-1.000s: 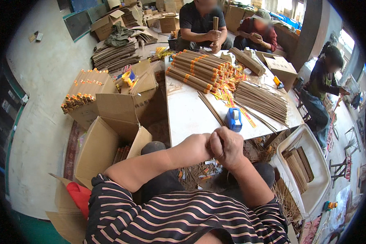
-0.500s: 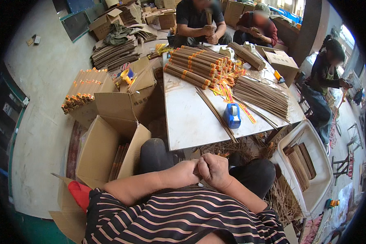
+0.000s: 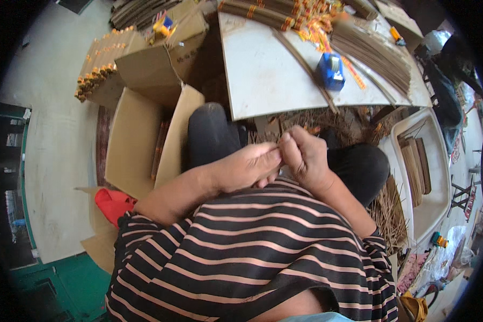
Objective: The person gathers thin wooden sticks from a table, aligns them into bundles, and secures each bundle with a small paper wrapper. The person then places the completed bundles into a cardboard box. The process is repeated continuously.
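Note:
My left hand [image 3: 252,165] and my right hand [image 3: 305,155] meet in front of my striped shirt, above my lap. The fingers of both are curled, and the two hands touch at the thumbs. Whatever lies between them is hidden by the fingers. Beyond the hands is the near edge of the white table [image 3: 268,80]. Thin brown sticks [image 3: 308,72] lie there beside a blue tape dispenser [image 3: 331,71]. Farther right on the table is a spread of loose brown sticks [image 3: 373,56].
An open cardboard box [image 3: 134,137] with banded bundles stands left of my knee. A white tub [image 3: 440,198] of brown stick bundles is at the right. Stick scraps [image 3: 389,214] lie beside it. Wrapped bundles [image 3: 260,13] are stacked at the table's far side.
The view has tilted down, so the table sits higher and the people opposite have mostly left the picture. My hands stay together; the left one's fingers look less tightly curled.

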Demonstrator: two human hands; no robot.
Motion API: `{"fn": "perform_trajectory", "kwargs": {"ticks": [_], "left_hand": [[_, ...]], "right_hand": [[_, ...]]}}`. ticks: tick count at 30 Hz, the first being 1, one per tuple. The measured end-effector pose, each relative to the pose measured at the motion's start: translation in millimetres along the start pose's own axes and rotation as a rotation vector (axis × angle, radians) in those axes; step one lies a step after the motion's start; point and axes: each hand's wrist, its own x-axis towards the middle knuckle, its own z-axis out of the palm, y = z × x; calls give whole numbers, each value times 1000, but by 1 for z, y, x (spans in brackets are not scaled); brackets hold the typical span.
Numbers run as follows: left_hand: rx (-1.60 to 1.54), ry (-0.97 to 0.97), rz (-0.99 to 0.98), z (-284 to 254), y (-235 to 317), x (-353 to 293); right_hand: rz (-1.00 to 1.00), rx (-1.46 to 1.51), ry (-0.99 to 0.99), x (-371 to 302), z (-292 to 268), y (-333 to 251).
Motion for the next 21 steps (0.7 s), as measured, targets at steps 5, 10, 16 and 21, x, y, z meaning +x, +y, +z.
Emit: {"fn": "perform_trajectory", "kwargs": {"ticks": [5, 10, 16, 21], "left_hand": [[-73, 22, -36, 0, -8, 3], [-206, 50, -70, -8, -16, 5], [-253, 19, -53, -13, -15, 6], [-375, -18, -83, -15, -17, 10]], "right_hand": [[170, 59, -99, 0, 0, 0], [310, 430, -276, 4, -13, 9], [442, 712, -361, 2, -13, 16], [418, 674, -403, 6, -18, 16]]}}
